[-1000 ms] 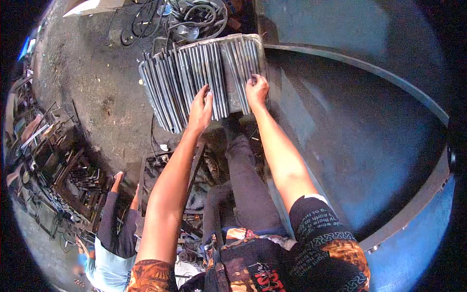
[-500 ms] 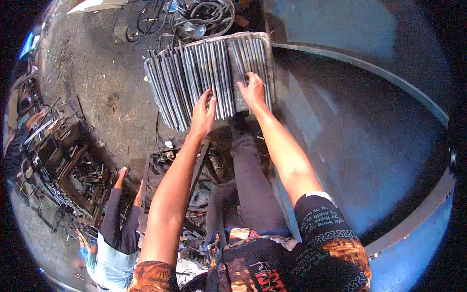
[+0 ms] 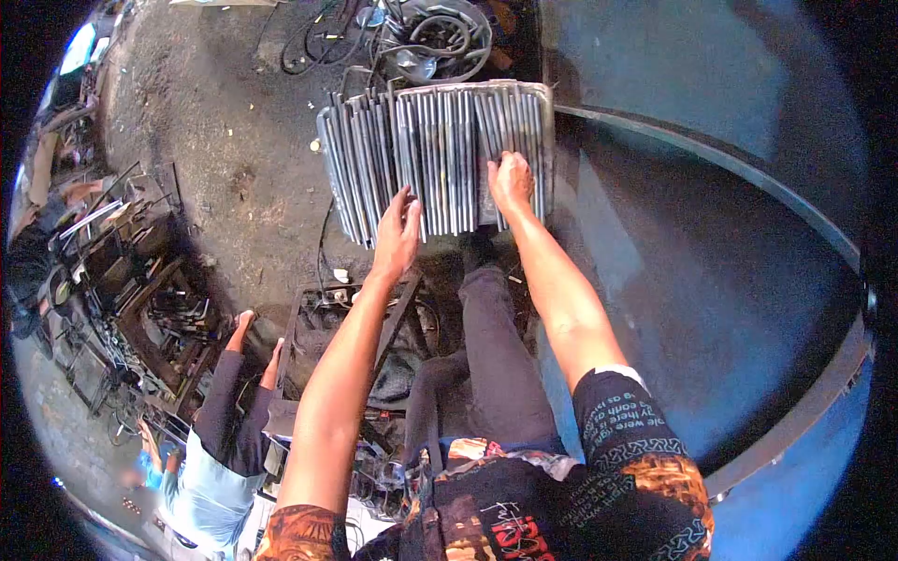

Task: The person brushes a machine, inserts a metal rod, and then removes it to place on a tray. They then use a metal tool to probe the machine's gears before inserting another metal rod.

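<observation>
Grey metal rods (image 3: 435, 164) lie side by side in rows across a shallow, light-rimmed tray (image 3: 549, 103). My right hand (image 3: 512, 182) is over the right-hand group of rods, its fingers curled down on them and its thumb at their left side. How many rods it grips is hidden under the fingers. A narrow gap shows between the right group and the rods in the middle. My left hand (image 3: 399, 234) is at the near ends of the middle rods, fingers and thumb apart, holding nothing.
Behind the tray stands a round tub (image 3: 440, 42) of hoses and metal pieces. A large blue-grey panel with a raised metal edge (image 3: 711, 154) fills the right. Below left is a metal frame (image 3: 299, 327). Another person (image 3: 220, 477) is at lower left, near racks of metal scrap (image 3: 159, 318).
The view has shifted, so the tray appears farther right and lower. My right hand's fingers have closed down onto the rods. My left hand has moved leftward relative to the rods.
</observation>
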### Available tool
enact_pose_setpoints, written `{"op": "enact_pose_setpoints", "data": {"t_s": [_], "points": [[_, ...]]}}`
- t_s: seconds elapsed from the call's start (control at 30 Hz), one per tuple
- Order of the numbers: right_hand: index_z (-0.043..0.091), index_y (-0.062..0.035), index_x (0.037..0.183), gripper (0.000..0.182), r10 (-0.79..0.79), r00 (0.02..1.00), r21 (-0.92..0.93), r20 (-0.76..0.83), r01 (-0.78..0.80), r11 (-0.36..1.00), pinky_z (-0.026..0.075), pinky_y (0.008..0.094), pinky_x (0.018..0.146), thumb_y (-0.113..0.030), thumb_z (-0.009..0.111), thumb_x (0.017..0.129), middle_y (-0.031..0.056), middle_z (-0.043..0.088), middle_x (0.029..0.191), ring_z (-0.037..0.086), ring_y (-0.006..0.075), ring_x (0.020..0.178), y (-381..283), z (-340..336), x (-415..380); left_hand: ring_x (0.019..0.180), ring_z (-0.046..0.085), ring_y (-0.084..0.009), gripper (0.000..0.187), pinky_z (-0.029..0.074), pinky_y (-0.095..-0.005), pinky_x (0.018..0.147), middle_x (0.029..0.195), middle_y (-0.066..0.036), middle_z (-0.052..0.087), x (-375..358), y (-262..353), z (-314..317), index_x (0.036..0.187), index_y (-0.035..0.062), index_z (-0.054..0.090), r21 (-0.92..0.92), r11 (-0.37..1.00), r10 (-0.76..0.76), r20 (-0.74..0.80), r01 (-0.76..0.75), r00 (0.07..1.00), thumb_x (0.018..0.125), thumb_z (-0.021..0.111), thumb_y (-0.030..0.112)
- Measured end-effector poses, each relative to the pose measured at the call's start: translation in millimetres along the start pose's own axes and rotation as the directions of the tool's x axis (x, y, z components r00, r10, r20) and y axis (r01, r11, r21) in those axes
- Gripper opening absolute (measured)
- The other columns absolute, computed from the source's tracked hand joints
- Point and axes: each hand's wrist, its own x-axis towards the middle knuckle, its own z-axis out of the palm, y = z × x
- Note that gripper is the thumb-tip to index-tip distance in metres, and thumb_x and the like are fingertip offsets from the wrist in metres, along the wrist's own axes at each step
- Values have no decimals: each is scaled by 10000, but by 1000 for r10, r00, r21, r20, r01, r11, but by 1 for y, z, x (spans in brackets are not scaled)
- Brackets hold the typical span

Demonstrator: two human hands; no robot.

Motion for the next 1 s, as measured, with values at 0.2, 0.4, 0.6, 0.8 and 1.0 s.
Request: {"op": "enact_pose_setpoints", "data": {"t_s": [0.2,0.4,0.6,0.8,1.0], "points": [[613,-15,992,226,-22,997,9,-73,23,1000,511,475,777,-144,679,819,190,614,995,618,384,942,-9,12,-4,1135,601,-294,516,454,-374,976,1231,-226,603,-8,-10,-9,1388,-17,439,0,1000,6,-33,-6,999,1001,492,320],[523,-48,1120,368,-91,995,-23,-31,91,996,505,499,816,-89,688,795,177,566,1073,587,377,1028,-8,14,-9,1099,618,-287,510,472,-378,947,1199,-212,623,-14,-19,-6,1387,-1,444,12,999,-31,-51,31,998,997,508,321],[530,-13,1078,349,-2,999,-52,38,4,999,501,508,846,-111,684,781,198,598,1066,601,399,1020,-13,11,2,1092,620,-284,502,478,-376,935,1187,-203,630,-15,-22,-5,1386,8,448,37,999,-34,-51,36,998,1002,485,328],[707,13,985,337,204,979,340,24,-200,919,534,372,842,-158,699,694,221,707,919,698,307,900,-4,-4,10,1148,590,-304,518,445,-380,984,1239,-217,602,-16,-11,-10,1389,-9,435,-37,997,-65,-40,63,997,1004,466,336],[606,13,1123,272,-16,896,804,444,-390,449,551,308,765,-21,647,856,112,708,1008,690,183,891,-35,-81,-35,1229,527,-295,535,379,-383,1055,1314,-213,556,-32,-5,-41,1402,-10,425,-133,991,-7,-126,-10,992,1026,402,370]]}}
